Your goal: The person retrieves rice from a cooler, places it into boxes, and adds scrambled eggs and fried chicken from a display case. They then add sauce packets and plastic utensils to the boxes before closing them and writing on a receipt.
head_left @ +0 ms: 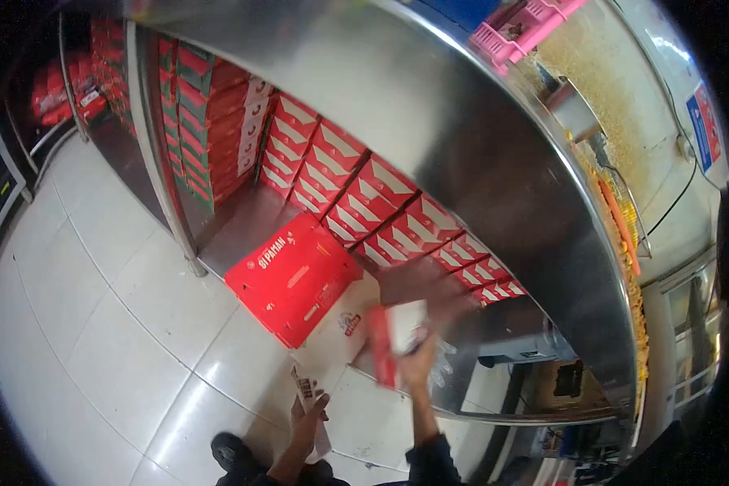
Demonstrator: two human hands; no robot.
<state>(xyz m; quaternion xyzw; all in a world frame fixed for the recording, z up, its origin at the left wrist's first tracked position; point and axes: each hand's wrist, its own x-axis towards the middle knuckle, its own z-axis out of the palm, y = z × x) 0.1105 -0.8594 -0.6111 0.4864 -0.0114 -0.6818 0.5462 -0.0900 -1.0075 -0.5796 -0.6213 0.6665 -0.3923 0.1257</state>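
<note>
Steel counter (324,69) (shiny) overhangs stacked boxes (381,190); right hand (417,368) grips carton (383,344).

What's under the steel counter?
Rows of stacked red-and-white boxes, a red-and-green stack beside them, and a large red printed sheet in front. Whatever sits behind the front boxes or directly beneath most of the sheet is covered.

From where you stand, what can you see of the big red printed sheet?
The red sheet looks like smooth card, with white lettering, including PAMAN, near one end. It lies on the low shelf, jutting past its front edge, beside a pale piece with a logo. Neither the left hand nor the right hand touches it.
</note>
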